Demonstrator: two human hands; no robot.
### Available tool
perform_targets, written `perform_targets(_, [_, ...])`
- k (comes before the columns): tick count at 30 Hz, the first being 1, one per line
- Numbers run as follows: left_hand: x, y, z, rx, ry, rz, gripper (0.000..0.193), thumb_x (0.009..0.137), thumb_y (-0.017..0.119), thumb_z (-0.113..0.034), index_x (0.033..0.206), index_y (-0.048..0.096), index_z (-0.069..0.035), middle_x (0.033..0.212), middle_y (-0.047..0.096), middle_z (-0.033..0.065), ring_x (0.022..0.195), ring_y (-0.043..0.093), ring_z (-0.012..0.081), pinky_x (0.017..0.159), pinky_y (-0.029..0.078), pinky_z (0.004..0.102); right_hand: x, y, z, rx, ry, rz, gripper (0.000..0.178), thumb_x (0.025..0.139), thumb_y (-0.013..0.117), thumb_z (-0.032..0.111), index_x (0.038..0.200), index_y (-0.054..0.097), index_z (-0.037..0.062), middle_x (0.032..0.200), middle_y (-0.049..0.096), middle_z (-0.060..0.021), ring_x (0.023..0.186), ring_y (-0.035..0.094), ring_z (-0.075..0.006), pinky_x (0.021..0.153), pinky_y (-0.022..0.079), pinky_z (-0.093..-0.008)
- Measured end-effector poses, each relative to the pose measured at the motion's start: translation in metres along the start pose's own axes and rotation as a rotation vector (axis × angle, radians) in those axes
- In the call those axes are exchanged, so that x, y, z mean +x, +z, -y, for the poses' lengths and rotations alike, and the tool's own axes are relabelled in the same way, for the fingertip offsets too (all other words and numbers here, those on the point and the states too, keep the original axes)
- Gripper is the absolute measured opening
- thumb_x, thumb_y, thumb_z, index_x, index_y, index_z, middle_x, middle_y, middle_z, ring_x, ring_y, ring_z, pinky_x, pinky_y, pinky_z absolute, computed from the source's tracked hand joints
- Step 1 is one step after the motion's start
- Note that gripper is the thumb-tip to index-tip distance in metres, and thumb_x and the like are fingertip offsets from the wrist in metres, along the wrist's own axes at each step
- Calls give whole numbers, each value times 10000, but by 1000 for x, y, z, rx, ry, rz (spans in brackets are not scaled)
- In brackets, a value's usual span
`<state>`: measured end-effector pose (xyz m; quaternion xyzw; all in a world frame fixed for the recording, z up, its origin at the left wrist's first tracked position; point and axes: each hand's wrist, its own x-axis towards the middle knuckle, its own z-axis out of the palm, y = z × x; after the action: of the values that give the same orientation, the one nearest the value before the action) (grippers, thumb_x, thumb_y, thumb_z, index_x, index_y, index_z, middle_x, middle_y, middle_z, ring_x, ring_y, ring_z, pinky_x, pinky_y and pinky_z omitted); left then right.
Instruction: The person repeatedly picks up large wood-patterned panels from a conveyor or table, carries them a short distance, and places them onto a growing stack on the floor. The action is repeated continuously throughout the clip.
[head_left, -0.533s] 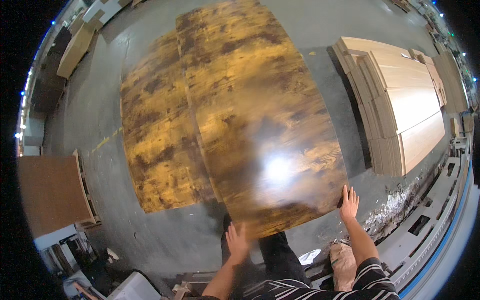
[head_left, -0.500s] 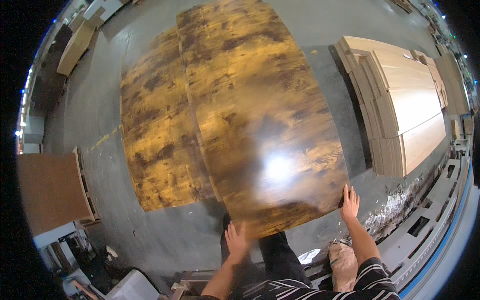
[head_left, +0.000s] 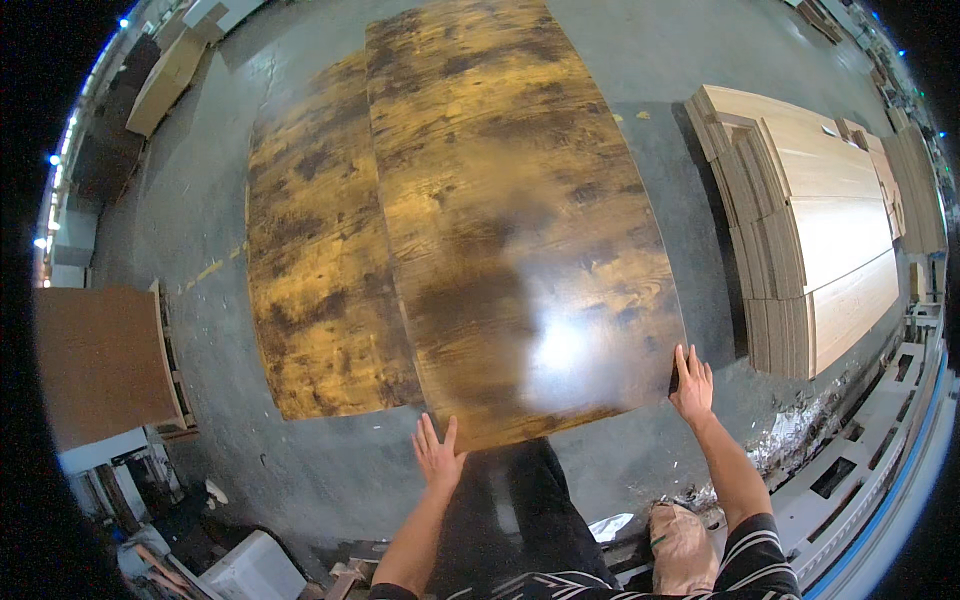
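Note:
A large wood-grain panel (head_left: pixel 510 230), mottled yellow-brown and dark, lies before me with a bright glare on its near half. My left hand (head_left: pixel 438 458) is at its near left corner, fingers stretched and spread against the edge. At the right side edge, close to the near right corner, my right hand (head_left: pixel 692 385) has its fingers extended upward along the board. A second panel of the same pattern (head_left: pixel 320 250) lies along the left side, partly covered by the first or butted against it; I cannot tell which. What supports both panels is hidden.
Light wood boards (head_left: pixel 840 220) are stacked on the right. A brown board stack (head_left: pixel 105 365) stands at left. Along the lower right runs a grey machine frame (head_left: pixel 850 470), with a tan sack (head_left: pixel 683 548) near my right arm. A white box (head_left: pixel 255 575) sits at lower left.
The near end of the large panel has shifted left and slightly away. My left hand has moved left and up to the corner; my right hand has moved slightly up. The view has shifted a little.

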<state>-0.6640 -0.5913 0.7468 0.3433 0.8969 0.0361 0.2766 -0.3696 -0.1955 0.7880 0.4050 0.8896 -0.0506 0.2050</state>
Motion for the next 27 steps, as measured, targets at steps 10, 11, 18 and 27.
perform_targets(10, [49,-17,5,11,6,-151,904,590,789,-100,1376,365,-245,1093,477,191,1017,473,353,886,361,453,60,-14,14,161,-46,-141,831,661,640,0,1401,283,126,1095,487,-179,982,518,-343,908,402,-416])
perform_targets(11, [51,-16,7,21,-3,-158,903,593,787,-106,1378,363,-242,1050,491,176,993,483,347,880,363,450,64,-14,16,165,-52,-139,826,664,636,-2,1400,285,128,1065,497,-179,963,524,-343,891,413,-414])
perform_targets(18, [79,-8,39,144,164,-313,738,607,719,-114,1306,489,-164,711,517,67,694,487,216,694,383,319,81,-14,31,214,-33,-113,601,747,573,35,1321,403,95,921,591,-195,875,573,-316,763,475,-404])
perform_targets(27, [90,-48,62,467,28,-55,1021,690,776,-191,1459,109,-253,858,638,101,786,590,254,780,414,381,93,-5,71,230,34,-122,633,843,461,75,1423,217,133,911,546,-196,852,561,-350,769,450,-413])
